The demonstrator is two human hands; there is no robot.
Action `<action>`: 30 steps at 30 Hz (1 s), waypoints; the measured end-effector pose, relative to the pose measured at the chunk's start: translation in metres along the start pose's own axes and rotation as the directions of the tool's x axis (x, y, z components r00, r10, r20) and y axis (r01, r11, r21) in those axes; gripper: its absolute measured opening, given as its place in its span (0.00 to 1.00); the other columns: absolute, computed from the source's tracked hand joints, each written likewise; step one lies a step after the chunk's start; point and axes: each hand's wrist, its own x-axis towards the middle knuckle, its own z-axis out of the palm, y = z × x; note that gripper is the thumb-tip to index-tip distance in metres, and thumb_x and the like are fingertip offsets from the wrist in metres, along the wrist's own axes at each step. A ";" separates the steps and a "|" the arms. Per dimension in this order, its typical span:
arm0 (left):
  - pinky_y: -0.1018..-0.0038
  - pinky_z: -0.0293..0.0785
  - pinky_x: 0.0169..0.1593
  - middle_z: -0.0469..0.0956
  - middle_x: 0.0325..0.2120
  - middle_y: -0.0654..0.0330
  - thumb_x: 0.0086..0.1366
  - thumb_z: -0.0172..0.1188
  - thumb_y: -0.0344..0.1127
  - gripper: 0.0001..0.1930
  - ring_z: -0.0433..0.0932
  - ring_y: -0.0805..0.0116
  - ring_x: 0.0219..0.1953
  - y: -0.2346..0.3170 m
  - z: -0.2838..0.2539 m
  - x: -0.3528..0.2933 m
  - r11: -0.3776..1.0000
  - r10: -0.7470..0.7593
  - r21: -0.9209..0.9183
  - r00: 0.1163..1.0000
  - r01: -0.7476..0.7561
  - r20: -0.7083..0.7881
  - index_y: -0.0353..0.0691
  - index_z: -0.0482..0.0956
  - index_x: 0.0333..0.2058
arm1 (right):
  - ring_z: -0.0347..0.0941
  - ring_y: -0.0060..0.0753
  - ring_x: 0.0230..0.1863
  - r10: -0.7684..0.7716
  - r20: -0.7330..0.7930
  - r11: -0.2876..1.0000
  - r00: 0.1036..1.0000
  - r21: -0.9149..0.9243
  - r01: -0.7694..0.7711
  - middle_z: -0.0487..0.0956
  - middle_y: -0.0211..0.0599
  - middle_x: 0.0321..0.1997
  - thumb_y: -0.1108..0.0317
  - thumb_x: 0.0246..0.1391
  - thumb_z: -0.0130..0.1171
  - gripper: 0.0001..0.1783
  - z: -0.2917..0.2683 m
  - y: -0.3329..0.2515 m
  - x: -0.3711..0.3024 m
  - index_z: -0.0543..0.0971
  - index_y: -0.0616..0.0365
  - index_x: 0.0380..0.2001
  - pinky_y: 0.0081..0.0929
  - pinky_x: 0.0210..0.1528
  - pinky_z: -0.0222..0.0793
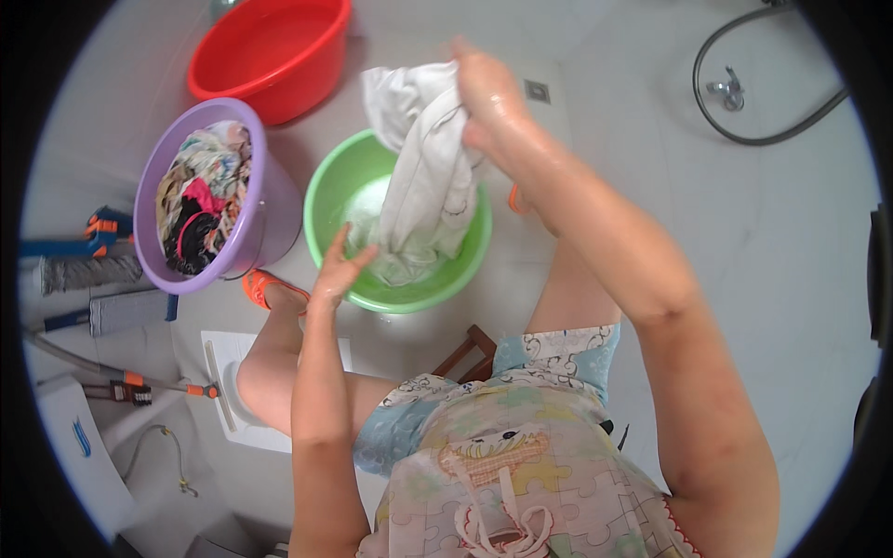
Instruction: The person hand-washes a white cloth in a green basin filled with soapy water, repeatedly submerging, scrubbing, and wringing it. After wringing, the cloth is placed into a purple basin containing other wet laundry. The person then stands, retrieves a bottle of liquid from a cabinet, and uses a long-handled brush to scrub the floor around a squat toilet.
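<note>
My right hand [493, 98] is raised above the far side of a light green basin [327, 195], its fingers closed on a wet white cloth [428, 177]. The cloth hangs down in folds, and its lower end rests in the sudsy water. At the basin's near left side, my left hand [339, 270] has its fingers spread. Its fingertips reach over the rim beside the cloth's lower end; whether they touch the cloth I cannot tell.
Mixed laundry fills a purple bucket [260, 177] left of the basin. Behind it stands a red basin [316, 79]. A floor drain [537, 91] lies beyond my right hand. Mop heads [135, 314] lean at the left. Below me is a wooden stool [470, 352]; a hose [707, 102] curves at the far right.
</note>
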 end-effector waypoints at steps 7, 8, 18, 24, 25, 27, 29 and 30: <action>0.65 0.51 0.66 0.54 0.62 0.39 0.44 0.71 0.49 0.56 0.54 0.50 0.65 -0.019 0.022 0.002 0.888 0.101 0.436 0.987 -0.147 0.127 0.30 0.47 0.64 | 0.72 0.47 0.48 -0.060 0.096 0.977 0.994 0.211 0.039 0.72 0.56 0.48 0.59 0.65 0.39 0.23 0.041 -0.077 -0.064 0.64 0.73 0.47 0.43 0.54 0.68; 0.66 0.52 0.66 0.54 0.61 0.39 0.43 0.71 0.49 0.57 0.54 0.50 0.64 -0.021 0.025 0.003 0.899 0.107 0.413 0.988 -0.143 0.109 0.29 0.46 0.64 | 0.71 0.47 0.49 -0.079 0.118 0.977 0.990 0.205 0.053 0.70 0.57 0.50 0.59 0.65 0.38 0.23 0.043 -0.084 -0.072 0.63 0.74 0.49 0.44 0.54 0.68; 0.65 0.57 0.63 0.57 0.59 0.37 0.40 0.73 0.47 0.61 0.58 0.49 0.62 -0.035 0.019 0.023 0.924 0.204 0.326 0.979 -0.198 0.016 0.32 0.40 0.65 | 0.72 0.42 0.47 -0.260 0.235 0.964 0.937 0.016 0.264 0.75 0.49 0.43 0.58 0.65 0.40 0.21 0.057 -0.176 -0.143 0.69 0.71 0.43 0.38 0.56 0.68; 0.64 0.63 0.59 0.60 0.58 0.42 0.46 0.68 0.47 0.44 0.63 0.47 0.58 -0.033 0.028 0.024 0.904 0.340 0.280 0.940 -0.322 -0.016 0.44 0.59 0.61 | 0.72 0.42 0.49 -0.245 0.560 0.965 0.791 0.066 0.252 0.75 0.48 0.46 0.64 0.64 0.44 0.16 0.076 -0.201 -0.159 0.71 0.68 0.44 0.40 0.58 0.67; 0.64 0.63 0.58 0.62 0.57 0.43 0.47 0.67 0.47 0.39 0.64 0.48 0.58 -0.033 0.030 0.024 0.912 0.370 0.200 0.929 -0.358 -0.024 0.43 0.64 0.58 | 0.73 0.42 0.49 -0.180 0.697 0.979 0.694 0.059 0.195 0.76 0.48 0.45 0.64 0.63 0.46 0.16 0.080 -0.198 -0.158 0.72 0.68 0.43 0.41 0.58 0.66; 0.64 0.65 0.57 0.67 0.53 0.45 0.50 0.64 0.45 0.30 0.67 0.49 0.55 -0.034 0.035 0.022 0.920 0.355 0.156 0.933 -0.359 0.055 0.42 0.71 0.52 | 0.75 0.39 0.46 -0.523 0.251 0.839 0.814 -0.012 0.543 0.78 0.44 0.42 0.60 0.62 0.48 0.16 0.091 -0.179 -0.139 0.73 0.64 0.40 0.40 0.52 0.71; 0.64 0.66 0.55 0.72 0.47 0.45 0.54 0.60 0.43 0.22 0.71 0.49 0.51 -0.036 0.040 0.019 0.924 0.256 0.248 0.952 -0.291 0.165 0.40 0.76 0.46 | 0.74 0.35 0.37 -0.464 0.485 0.832 0.741 -0.049 0.553 0.77 0.38 0.33 0.57 0.61 0.50 0.16 0.096 -0.150 -0.108 0.74 0.61 0.36 0.37 0.42 0.72; 0.64 0.66 0.54 0.73 0.46 0.44 0.53 0.60 0.43 0.22 0.72 0.49 0.50 -0.038 0.044 0.016 0.891 0.255 0.315 0.934 -0.327 0.250 0.39 0.76 0.46 | 0.68 0.51 0.52 -0.483 0.150 0.845 0.862 -0.179 0.505 0.69 0.60 0.53 0.50 0.54 0.53 0.28 0.099 -0.106 -0.106 0.67 0.56 0.53 0.55 0.52 0.63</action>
